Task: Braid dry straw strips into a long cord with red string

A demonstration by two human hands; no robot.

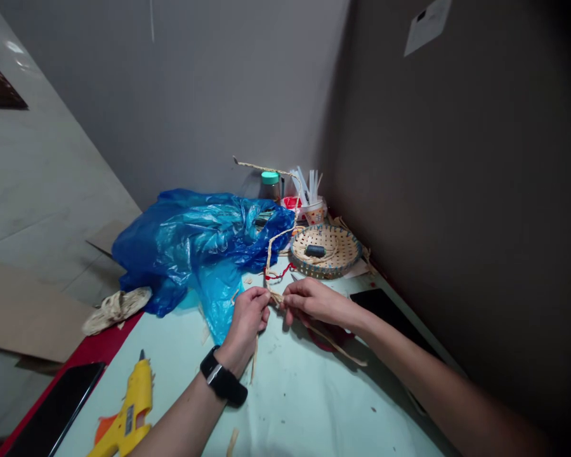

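Between my two hands runs a pale, straw-coloured braided cord (269,249), its long finished part rising away toward the back and bending left at the top. My left hand (251,311), with a black watch on the wrist, pinches the braid from the left. On the right, the fingers of my right hand (314,298) are closed on the loose strands beside it. One loose strand (342,353) trails out below my right hand, another hangs under the left. Red-handled scissors (326,339) lie partly hidden beneath my right hand.
A blue plastic bag (195,235) heaps at the back left. Behind my hands sit a woven basket (347,251) with a dark spool (315,251), a cup of white sticks (314,209) and a green-lidded jar (269,184). A yellow glue gun (133,406) lies front left, near a phone (57,412).
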